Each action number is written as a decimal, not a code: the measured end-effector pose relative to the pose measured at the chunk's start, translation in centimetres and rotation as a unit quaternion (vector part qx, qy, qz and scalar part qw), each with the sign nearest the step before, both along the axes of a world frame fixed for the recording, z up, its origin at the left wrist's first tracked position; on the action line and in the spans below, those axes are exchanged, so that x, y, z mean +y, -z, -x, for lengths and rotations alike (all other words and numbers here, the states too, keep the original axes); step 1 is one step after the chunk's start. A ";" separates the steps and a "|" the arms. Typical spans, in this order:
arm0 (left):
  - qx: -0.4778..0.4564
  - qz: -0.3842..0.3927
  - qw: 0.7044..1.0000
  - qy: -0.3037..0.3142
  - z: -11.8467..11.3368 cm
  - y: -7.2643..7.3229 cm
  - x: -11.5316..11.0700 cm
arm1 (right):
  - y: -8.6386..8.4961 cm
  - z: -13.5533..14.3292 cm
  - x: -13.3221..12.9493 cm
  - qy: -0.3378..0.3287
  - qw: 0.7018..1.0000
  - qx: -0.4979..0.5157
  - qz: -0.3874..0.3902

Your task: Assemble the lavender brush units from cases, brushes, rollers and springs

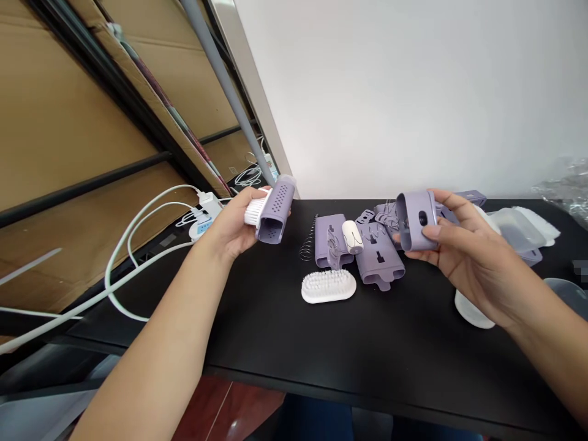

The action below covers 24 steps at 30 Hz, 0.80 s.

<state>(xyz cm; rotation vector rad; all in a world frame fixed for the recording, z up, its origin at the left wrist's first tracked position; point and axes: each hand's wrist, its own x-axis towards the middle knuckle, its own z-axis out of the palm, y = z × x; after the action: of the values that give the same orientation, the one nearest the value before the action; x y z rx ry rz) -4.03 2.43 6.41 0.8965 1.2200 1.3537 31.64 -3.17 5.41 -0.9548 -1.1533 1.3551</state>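
My left hand (232, 229) is closed around a white-bristled brush (254, 212) and a purple sleeve with rows of small holes (280, 199). The brush lies against the sleeve's side, and the sleeve's open end faces me. On the right, my right hand (473, 242) grips a short purple casing (416, 214) with a dark oval hole, fingers behind and thumb in front. Between the hands, a white oval brush head (328, 286) rests bristles up on the black table (294, 343). Behind it lie two purple flat sleeves (380, 257) and a white cylinder (353, 237) with thin dark lines.
A black wire coil (309, 240) lies left of the sleeves. More purple parts, clear plastic pieces (517, 226) and crinkled wrap (567, 190) are at the right. White cables (122, 278) run from a power strip (201, 226) at left. A white wall (413, 98) stands behind.
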 end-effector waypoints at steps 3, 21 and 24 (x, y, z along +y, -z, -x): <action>-0.074 -0.018 0.997 0.011 -0.9 -0.4 -0.4 | 0.1 0.0 -0.2 -0.034 0.999 0.009 0.021; -0.154 -0.054 0.986 0.025 -4.4 0.4 -1.7 | 0.0 -0.1 -0.7 -0.028 0.993 -0.007 -0.118; -0.155 -0.050 0.986 0.017 -4.7 0.4 -1.8 | 0.3 0.1 -0.5 -0.007 0.993 -0.008 -0.121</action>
<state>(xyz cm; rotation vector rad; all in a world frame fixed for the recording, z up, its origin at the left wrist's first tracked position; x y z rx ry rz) 0.69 0.61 5.98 0.7384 0.9012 1.4754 31.56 -3.71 5.08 -0.7844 -1.3052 1.1882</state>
